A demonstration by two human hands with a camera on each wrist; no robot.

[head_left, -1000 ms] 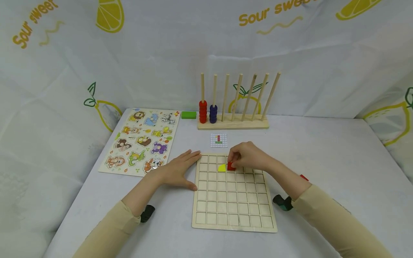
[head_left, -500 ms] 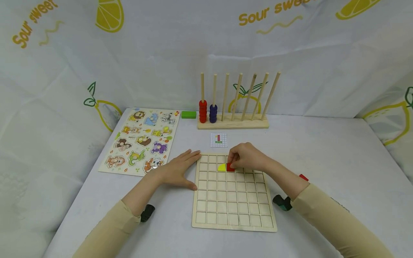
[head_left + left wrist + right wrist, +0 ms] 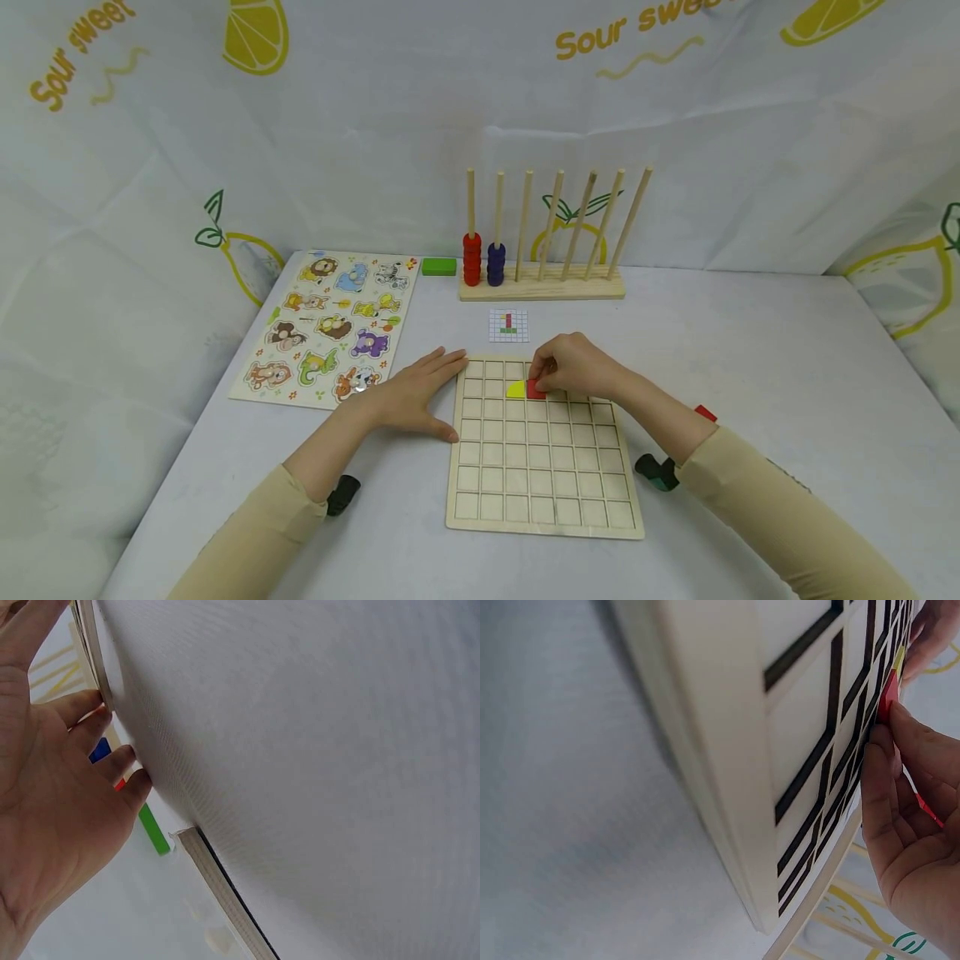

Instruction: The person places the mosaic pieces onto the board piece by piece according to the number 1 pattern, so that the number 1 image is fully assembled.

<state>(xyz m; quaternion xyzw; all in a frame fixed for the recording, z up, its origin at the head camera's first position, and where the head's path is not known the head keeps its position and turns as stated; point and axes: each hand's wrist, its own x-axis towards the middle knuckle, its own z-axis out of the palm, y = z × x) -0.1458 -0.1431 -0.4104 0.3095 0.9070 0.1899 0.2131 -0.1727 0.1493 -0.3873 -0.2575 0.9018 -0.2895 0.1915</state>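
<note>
The fingertips of my right hand [image 3: 576, 367] pinch a red square tile [image 3: 535, 391], which lies in a cell of the wooden grid board [image 3: 542, 483]. Directly left of it, a yellow piece with one curved side [image 3: 515, 390] fills part of the neighbouring cell. In the right wrist view, thumb and fingers of the right hand [image 3: 919, 817] meet at the red tile [image 3: 887, 699]. My left hand [image 3: 414, 396] rests at the board's left edge, its fingers straight and its thumb spread. From the left wrist, that hand's palm [image 3: 67, 787] shows, holding nothing.
Behind the board lies a small printed pattern card [image 3: 508, 326]. A peg abacus [image 3: 543, 287] with red and blue beads stands at the back, beside a green block [image 3: 438, 267]. An animal puzzle [image 3: 330, 329] lies left. Another red piece [image 3: 705, 412] is partly behind the right forearm.
The red tile has shifted slightly left with my right fingers and now sits flat in its cell beside the yellow piece. My left hand has stayed put.
</note>
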